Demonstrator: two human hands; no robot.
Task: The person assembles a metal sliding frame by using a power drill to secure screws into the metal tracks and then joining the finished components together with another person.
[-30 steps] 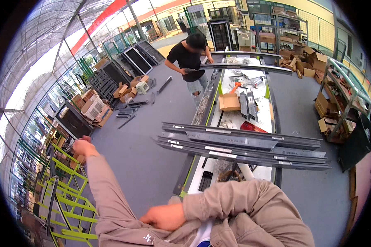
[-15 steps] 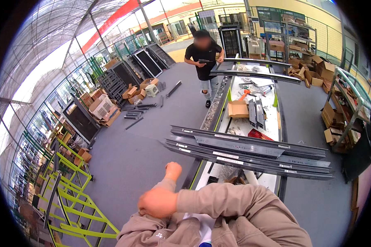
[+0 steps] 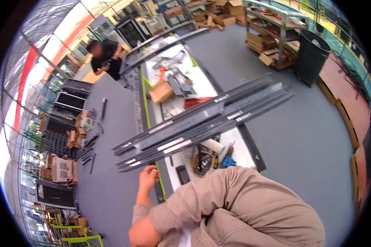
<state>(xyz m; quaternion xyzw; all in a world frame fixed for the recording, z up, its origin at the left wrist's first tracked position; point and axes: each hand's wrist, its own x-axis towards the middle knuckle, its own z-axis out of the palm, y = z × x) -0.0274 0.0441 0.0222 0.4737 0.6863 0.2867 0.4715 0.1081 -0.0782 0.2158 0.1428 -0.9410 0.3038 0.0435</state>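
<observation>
Hands meet low on my feed: the left hand (image 3: 147, 181), fingers loosely curled and seemingly empty, hangs just beside the left ends of dark metal profiles (image 3: 185, 126); the right hand (image 3: 144, 234) lies by the left sleeve (image 3: 140, 212), its fingers hidden, so I cannot tell its grip. Half a second ago my left was over the grey floor (image 3: 111, 193); now the profiles, lying across the table (image 3: 242, 154), are nearest it. Beyond are a blue power drill (image 3: 228, 162), open cardboard box (image 3: 161, 91) and co-worker (image 3: 106, 59).

The profiles (image 3: 181, 128) look smooth, satin metal; the box (image 3: 161, 92), matt cardboard.
</observation>
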